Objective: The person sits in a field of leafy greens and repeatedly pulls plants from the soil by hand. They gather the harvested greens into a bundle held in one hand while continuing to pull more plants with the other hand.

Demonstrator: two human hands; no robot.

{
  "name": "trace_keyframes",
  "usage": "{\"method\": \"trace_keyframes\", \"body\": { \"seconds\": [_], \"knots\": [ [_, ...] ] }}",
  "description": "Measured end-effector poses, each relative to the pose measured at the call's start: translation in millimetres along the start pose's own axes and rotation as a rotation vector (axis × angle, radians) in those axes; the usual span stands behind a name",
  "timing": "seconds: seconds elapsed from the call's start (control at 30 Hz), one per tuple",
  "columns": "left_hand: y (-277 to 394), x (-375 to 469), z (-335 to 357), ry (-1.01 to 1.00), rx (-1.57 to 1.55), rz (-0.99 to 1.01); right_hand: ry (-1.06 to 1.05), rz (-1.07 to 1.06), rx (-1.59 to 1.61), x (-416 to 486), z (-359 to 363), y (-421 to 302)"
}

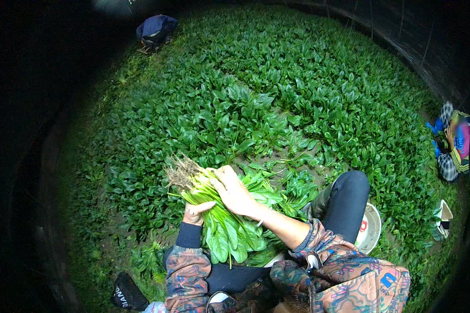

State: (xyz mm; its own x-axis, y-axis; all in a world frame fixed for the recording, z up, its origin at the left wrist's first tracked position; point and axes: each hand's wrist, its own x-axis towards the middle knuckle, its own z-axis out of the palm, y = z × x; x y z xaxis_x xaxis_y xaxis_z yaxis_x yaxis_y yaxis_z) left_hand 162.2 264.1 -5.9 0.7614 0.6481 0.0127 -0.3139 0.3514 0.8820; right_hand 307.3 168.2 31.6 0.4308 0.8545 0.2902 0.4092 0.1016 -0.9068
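Observation:
A bunch of leafy greens that looks like spinach is held over my lap. Its pale, soil-flecked roots point up and to the left, while the broad leaves hang towards me. My left hand grips the stems from below, thumb across them; its other fingers are hidden behind the bunch. Across the upper side of the stems lies my right hand, its fingers bent around them just below the roots. More plants lie beneath and behind the bunch, partly covered by my right forearm.
Dense rows of growing greens spread ahead. A pale bucket stands beside my bent right knee. Another person crouches at the far right, near a white bag-like item. A dark blue bundle sits far left.

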Motion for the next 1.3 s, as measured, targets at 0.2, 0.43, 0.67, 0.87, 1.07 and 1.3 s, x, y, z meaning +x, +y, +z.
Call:
{"method": "trace_keyframes", "body": {
  "seconds": [0.2,0.43,0.67,0.87,1.07,1.3],
  "knots": [
    [0,-3,4,-0.097,0.019,0.028,0.136,-0.023,0.005,-3,31,19],
    [5,-11,-11,-0.092,0.246,0.087,-0.066,0.109,0.263,8,50,31],
    [26,-16,-36,-0.001,0.198,0.034,-0.253,-0.004,0.359,44,23,89],
    [53,-12,-40,0.266,0.007,0.239,-0.596,0.176,-0.761,88,37,253],
    [48,13,-53,0.298,0.198,0.138,-1.041,-0.381,-1.106,130,121,358],
    [37,36,-66,0.242,0.535,-0.184,-0.914,-0.69,-1.787,182,173,416]
  ]
}}
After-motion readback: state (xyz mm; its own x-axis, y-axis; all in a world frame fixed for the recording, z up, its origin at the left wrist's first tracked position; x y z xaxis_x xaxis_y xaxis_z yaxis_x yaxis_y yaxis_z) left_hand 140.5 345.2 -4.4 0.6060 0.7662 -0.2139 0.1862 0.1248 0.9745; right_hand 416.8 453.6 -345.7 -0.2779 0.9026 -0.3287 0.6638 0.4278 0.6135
